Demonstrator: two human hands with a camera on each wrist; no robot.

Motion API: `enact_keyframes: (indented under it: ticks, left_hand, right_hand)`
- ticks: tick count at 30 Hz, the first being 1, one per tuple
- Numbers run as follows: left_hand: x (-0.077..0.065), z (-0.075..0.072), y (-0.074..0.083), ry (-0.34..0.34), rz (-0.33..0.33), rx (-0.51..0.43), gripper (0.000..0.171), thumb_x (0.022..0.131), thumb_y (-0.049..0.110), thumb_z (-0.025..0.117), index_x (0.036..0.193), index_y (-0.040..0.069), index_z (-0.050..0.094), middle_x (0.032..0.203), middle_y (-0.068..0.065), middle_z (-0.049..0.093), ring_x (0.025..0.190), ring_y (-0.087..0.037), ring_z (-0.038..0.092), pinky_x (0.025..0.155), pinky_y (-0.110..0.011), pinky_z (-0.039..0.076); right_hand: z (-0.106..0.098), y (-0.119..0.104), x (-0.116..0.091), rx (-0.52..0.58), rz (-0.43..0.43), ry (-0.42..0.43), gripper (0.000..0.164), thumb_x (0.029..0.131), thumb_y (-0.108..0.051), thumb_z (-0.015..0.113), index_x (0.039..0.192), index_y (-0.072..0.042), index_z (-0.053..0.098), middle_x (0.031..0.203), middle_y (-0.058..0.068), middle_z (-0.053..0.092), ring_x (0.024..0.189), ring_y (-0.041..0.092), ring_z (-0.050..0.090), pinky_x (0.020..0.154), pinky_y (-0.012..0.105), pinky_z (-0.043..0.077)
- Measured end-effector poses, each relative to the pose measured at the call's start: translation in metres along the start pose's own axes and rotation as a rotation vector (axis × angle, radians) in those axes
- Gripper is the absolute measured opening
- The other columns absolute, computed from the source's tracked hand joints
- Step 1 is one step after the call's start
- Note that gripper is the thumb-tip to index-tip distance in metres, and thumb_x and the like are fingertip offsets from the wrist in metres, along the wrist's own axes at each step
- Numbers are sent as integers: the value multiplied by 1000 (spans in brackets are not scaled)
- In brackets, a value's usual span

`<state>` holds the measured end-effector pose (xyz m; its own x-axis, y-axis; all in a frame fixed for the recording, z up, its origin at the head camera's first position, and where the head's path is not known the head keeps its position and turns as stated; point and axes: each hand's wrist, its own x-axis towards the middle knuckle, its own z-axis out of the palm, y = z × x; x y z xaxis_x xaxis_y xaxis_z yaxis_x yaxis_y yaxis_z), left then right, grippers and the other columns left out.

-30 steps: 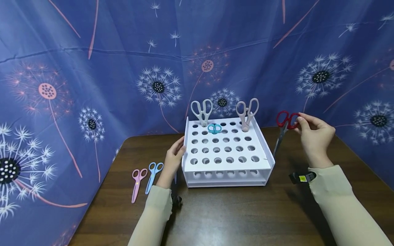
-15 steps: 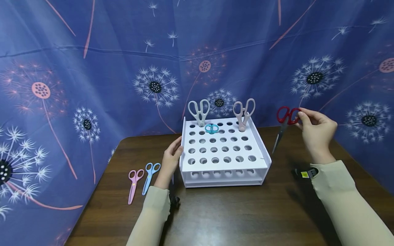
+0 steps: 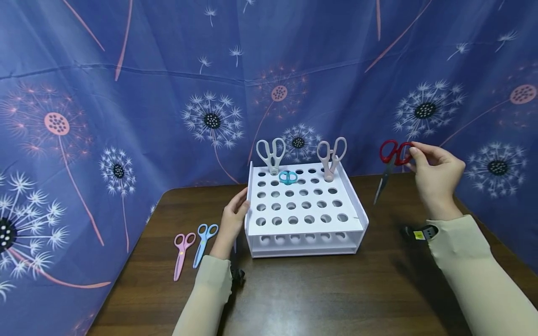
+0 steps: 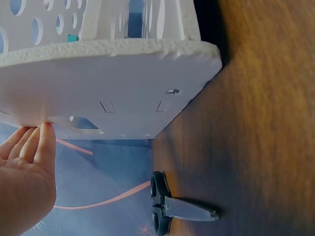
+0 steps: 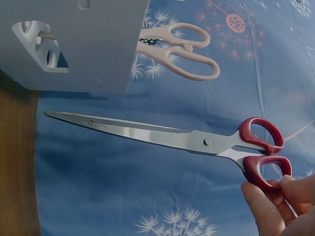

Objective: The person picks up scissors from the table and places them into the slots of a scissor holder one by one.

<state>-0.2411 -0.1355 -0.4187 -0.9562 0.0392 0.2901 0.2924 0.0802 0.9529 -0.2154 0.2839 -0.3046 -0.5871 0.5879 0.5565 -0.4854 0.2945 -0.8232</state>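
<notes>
My right hand (image 3: 439,177) pinches one loop of the red-handled scissors (image 5: 172,137). They hang in the air right of the white rack (image 3: 300,200), blades closed and pointing down. My left hand (image 3: 232,224) touches the rack's left side wall with nearly straight fingers (image 4: 46,147). Standing in rack holes, handles up, are white scissors (image 3: 272,156), beige-pink scissors (image 3: 332,158) and small teal scissors (image 3: 288,177).
Pink scissors (image 3: 181,254) and blue scissors (image 3: 203,245) lie on the brown table (image 3: 302,298) to the left. Black-handled scissors (image 4: 170,204), mostly behind my left arm in the head view, lie beside the rack. A patterned blue cloth (image 3: 357,93) hangs behind.
My right hand has lifted the red-handled scissors slightly, and their tip has risen clear of the rack's right side in view. My left hand stays at the rack; the head view shifted a little.
</notes>
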Motion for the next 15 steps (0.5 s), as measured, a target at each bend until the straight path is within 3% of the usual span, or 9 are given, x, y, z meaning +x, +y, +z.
enact_keyframes:
  ticks: [6, 15]
  left_hand:
    - [-1, 0, -2, 1, 14, -1, 45, 99, 11, 51, 143, 2, 46, 141, -21, 52, 128, -32, 51, 93, -13, 41]
    - [1, 1, -3, 3, 7, -10, 45, 99, 12, 52, 142, 4, 47, 140, -21, 52, 127, -33, 52, 92, -12, 42]
  right_hand:
    - [2, -8, 1, 3, 12, -9, 24, 84, -7, 71, 105, 3, 73, 85, -9, 72, 74, 2, 69, 63, 14, 53]
    - [3, -27, 8, 169, 53, -27, 25, 80, -10, 75, 102, 1, 75, 87, -1, 74, 76, 8, 69, 62, 16, 53]
